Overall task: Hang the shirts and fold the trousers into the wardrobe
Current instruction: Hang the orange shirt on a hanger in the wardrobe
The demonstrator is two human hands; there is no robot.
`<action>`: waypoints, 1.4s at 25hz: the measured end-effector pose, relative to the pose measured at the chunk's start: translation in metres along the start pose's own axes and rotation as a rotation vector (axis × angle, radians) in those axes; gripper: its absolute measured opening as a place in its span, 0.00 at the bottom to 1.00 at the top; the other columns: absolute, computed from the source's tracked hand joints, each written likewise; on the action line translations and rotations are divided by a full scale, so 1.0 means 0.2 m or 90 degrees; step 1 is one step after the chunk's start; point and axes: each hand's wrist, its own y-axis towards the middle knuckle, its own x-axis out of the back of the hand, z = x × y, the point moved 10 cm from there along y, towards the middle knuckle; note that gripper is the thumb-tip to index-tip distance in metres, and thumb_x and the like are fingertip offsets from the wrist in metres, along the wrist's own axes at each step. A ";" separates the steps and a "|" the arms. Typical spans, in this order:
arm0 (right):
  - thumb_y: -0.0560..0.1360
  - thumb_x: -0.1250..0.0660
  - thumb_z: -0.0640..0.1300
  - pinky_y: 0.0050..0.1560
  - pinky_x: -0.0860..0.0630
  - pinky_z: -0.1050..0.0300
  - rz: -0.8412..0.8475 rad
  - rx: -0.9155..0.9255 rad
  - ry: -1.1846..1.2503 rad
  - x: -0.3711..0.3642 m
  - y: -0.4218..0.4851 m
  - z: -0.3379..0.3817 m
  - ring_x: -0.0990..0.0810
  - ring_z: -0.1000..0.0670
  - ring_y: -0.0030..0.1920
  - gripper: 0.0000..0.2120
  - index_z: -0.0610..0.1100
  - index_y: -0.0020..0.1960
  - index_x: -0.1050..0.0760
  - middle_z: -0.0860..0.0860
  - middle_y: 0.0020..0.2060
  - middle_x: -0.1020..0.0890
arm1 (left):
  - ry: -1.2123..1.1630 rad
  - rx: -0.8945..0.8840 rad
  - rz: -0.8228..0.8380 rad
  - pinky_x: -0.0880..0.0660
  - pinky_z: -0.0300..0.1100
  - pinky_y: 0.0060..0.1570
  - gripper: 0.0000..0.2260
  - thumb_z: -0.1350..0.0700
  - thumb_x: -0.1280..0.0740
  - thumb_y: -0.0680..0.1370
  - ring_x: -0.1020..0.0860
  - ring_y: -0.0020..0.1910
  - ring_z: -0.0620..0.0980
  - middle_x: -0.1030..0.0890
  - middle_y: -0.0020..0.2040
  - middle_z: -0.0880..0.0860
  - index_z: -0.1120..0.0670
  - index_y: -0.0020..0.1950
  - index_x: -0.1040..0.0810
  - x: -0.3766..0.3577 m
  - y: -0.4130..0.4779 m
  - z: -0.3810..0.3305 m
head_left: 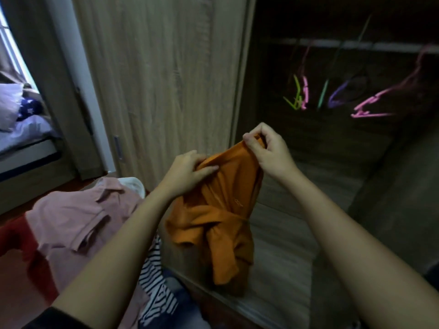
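Up front, orange shirt (221, 210): crumpled, twisted, hanging before the open wardrobe (332, 143). Left hand (187, 170) grips one top edge; right hand (266, 148) pinches the other, slightly higher.

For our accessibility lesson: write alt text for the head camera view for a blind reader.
A person's left hand and right hand hold up a crumpled orange shirt by its top edge, before an open wardrobe. Bare coloured hangers hang on its rail; a pink shirt and striped garment lie at lower left.

Bare hands (187, 172), dark left sleeve (54, 317)
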 end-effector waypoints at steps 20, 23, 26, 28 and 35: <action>0.67 0.29 0.34 0.61 0.29 0.48 0.014 -0.162 0.030 0.84 -0.39 -0.18 0.28 0.55 0.56 0.18 0.58 0.44 0.25 0.58 0.51 0.27 | -0.192 -0.113 0.253 0.28 0.34 0.37 0.16 0.38 0.38 0.72 0.25 0.36 0.41 0.24 0.39 0.48 0.51 0.41 0.26 -0.45 -0.04 -0.86; 0.66 0.34 0.27 0.49 0.25 0.56 0.076 -0.162 0.034 0.81 -0.42 -0.15 0.29 0.55 0.55 0.24 0.56 0.46 0.25 0.58 0.51 0.27 | -0.103 -0.077 0.297 0.25 0.39 0.48 0.11 0.51 0.30 0.73 0.22 0.47 0.44 0.22 0.49 0.50 0.53 0.52 0.24 -0.55 -0.04 -0.85; 0.67 0.39 0.25 0.39 0.28 0.64 0.128 -0.154 -0.021 0.78 -0.46 -0.12 0.30 0.60 0.49 0.26 0.55 0.48 0.25 0.60 0.49 0.29 | -0.049 -0.058 0.193 0.28 0.39 0.40 0.10 0.50 0.28 0.72 0.22 0.41 0.47 0.22 0.42 0.51 0.55 0.43 0.25 -0.56 -0.01 -0.86; 0.67 0.40 0.26 0.36 0.29 0.65 0.085 -0.137 -0.060 0.83 -0.46 -0.11 0.28 0.58 0.44 0.25 0.56 0.46 0.25 0.59 0.44 0.28 | -0.125 -0.050 0.207 0.25 0.39 0.39 0.15 0.45 0.32 0.74 0.21 0.39 0.49 0.20 0.41 0.53 0.57 0.44 0.24 -0.61 -0.01 -0.89; 0.63 0.38 0.33 0.42 0.32 0.61 -0.144 -0.065 -0.283 1.21 -0.54 -0.07 0.28 0.56 0.41 0.14 0.49 0.24 0.26 0.56 0.35 0.29 | -0.173 0.042 0.209 0.22 0.41 0.47 0.17 0.69 0.37 0.74 0.23 0.54 0.48 0.24 0.56 0.52 0.52 0.57 0.27 -0.67 0.01 -0.65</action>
